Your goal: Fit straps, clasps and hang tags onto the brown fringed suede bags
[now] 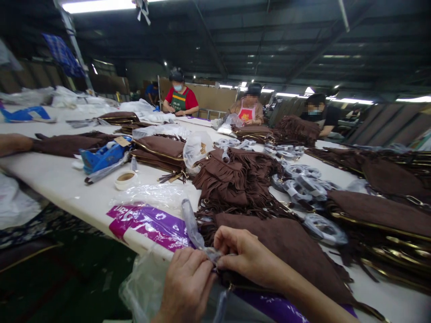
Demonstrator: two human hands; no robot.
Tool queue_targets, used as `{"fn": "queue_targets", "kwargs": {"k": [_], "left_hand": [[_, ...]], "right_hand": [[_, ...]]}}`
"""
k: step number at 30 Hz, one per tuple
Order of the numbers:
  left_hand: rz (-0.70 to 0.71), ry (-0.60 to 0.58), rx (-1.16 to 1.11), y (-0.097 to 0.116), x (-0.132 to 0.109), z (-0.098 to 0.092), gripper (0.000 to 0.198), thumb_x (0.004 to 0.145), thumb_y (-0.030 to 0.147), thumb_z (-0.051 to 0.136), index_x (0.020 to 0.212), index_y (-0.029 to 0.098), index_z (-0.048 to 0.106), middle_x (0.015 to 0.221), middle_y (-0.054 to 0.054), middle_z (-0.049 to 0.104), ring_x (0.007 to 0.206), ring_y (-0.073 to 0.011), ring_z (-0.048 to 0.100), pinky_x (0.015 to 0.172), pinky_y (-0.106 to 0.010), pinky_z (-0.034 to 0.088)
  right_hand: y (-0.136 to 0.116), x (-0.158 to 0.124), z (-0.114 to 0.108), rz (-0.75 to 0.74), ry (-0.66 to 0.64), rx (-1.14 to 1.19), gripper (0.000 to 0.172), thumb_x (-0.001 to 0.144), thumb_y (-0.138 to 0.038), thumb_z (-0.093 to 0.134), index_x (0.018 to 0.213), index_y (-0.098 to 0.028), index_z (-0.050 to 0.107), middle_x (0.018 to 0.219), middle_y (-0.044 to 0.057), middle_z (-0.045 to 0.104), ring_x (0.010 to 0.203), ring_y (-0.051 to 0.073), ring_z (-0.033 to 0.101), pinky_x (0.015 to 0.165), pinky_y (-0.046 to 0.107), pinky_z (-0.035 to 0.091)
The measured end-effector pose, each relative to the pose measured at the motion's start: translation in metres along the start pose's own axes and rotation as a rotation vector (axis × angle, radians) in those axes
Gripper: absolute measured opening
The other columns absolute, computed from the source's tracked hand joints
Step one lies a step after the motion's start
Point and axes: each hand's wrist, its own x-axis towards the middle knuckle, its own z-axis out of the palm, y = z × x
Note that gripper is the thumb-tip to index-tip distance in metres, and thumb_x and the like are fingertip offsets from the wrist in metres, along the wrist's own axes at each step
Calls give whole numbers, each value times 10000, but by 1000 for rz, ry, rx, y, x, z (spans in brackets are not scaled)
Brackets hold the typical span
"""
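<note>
A dark brown bag (279, 244) with fringe lies flat at the near edge of the table. At its left corner my left hand (188, 278) and my right hand (240, 253) meet, fingers closed on a strap (192, 222) wrapped in clear plastic. The strap's upper part sticks up past my fingers, and another wrapped length hangs below. Just what each fingertip pinches is partly hidden. A purple printed plastic bag (151, 224) lies left of my hands, and more purple plastic shows under the brown bag.
Fringed brown bags (235, 179) are heaped ahead, with wrapped straps (303, 184) beside them. Stacked zipped bags (387, 215) stand at right. A tape roll (125, 179) and a blue tape dispenser (106, 154) are at left. Several masked co-workers (182, 96) are across the table; a forearm (15, 144) reaches in at left.
</note>
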Motion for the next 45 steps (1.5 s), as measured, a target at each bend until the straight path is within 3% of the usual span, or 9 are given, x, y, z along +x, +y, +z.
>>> {"fn": "queue_targets", "kwargs": {"k": [4,9,17,21,26,29,34,39,45], "left_hand": [[-66,-71,-181,-4,7,-7,249,925,113,430,710,185,531,735,-28,568,722,-179,505,645,-292,355],[-334,-176,-437,-19,12,-37,175,892,175,520,729,201,577,998,-47,583,954,-175,573,830,-242,438],[-468,-22,-552,-24,31,-41,167,863,227,539,717,204,617,1108,-58,553,1073,-201,541,933,-250,400],[-530,8,-622,-27,38,-36,157,830,250,572,687,199,614,1055,-58,563,1036,-213,551,927,-276,398],[-614,22,-689,-31,37,-29,179,820,272,577,664,186,600,1034,-63,573,1008,-222,566,889,-286,409],[-615,34,-697,-32,35,-28,200,839,293,574,672,185,591,962,-52,585,933,-204,575,821,-268,426],[-562,-219,-689,-25,23,-23,127,792,296,649,739,189,607,733,4,551,682,-155,537,613,-230,403],[-549,-150,-455,-15,13,-5,110,792,254,645,718,193,590,733,3,573,670,-151,540,611,-231,377],[-451,-189,-442,-22,13,4,225,883,304,573,691,197,618,749,-41,617,720,-180,587,644,-240,411]], "right_hand": [[-5,-9,-8,-69,-11,-167,217,705,-89,698,867,-218,634,725,-72,659,731,130,601,714,232,357],[-9,-19,-23,-111,-76,-149,251,723,-43,643,901,-219,648,807,-54,651,738,119,580,657,197,367],[-14,0,4,-294,51,-427,150,904,-148,552,821,-205,663,823,3,657,715,143,577,635,243,338],[-15,6,6,-304,11,-263,205,930,-195,545,749,-182,642,778,0,637,716,134,581,651,220,373],[-7,9,3,-289,-30,-69,126,801,-82,627,741,-185,666,776,-23,636,738,125,581,687,200,395],[-1,9,6,-261,14,-55,136,807,-81,606,722,-181,639,749,-27,620,713,123,563,665,202,388],[11,9,13,-264,43,-38,146,841,-96,578,727,-185,593,759,-29,603,715,117,543,650,194,379],[15,7,14,-264,34,-58,159,876,-127,554,732,-194,555,775,-27,591,737,127,541,665,210,381],[11,0,14,-235,50,-194,167,856,-63,515,753,-194,515,840,10,600,784,157,550,706,250,394]]}}
